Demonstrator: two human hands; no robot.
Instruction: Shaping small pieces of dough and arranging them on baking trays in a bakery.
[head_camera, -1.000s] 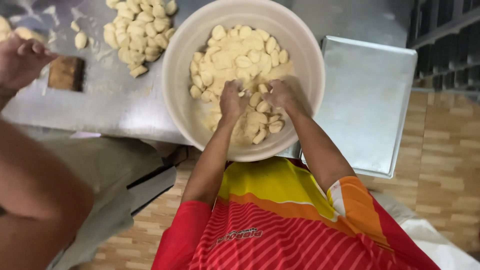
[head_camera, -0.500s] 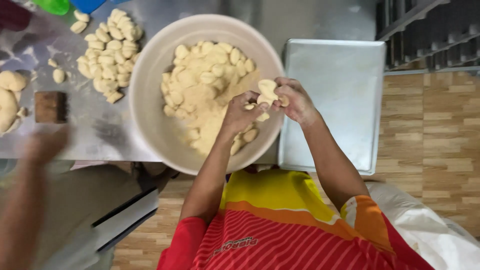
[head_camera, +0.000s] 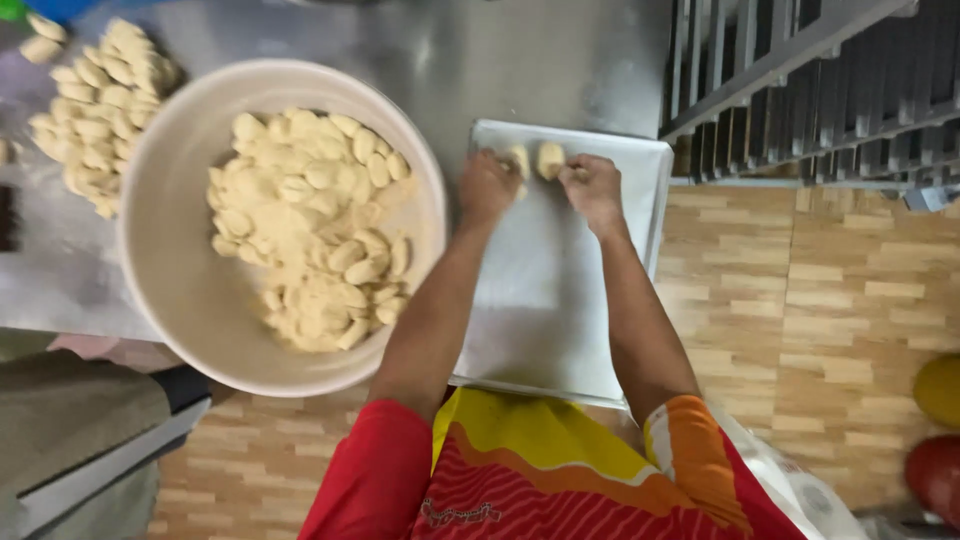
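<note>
Both my hands are over the far end of a metal baking tray (head_camera: 545, 300). My left hand (head_camera: 487, 186) is closed on a pale dough piece (head_camera: 518, 160), mostly hidden by the fingers. My right hand (head_camera: 594, 187) holds another dough piece (head_camera: 550, 159) right beside it. To the left stands a large cream bowl (head_camera: 165, 250) holding several shaped dough pieces (head_camera: 310, 230).
A pile of dough pieces (head_camera: 100, 110) lies on the steel table (head_camera: 540, 60) at the far left. A metal rack (head_camera: 800, 80) stands at the upper right. Wood-pattern floor (head_camera: 830, 300) lies to the right, with a yellow object (head_camera: 940, 388) and a red object (head_camera: 935, 475) on it.
My hands left the bowl with dough pieces and moved right, over the tray's far end. The other person's arm at the left is out of view now.
</note>
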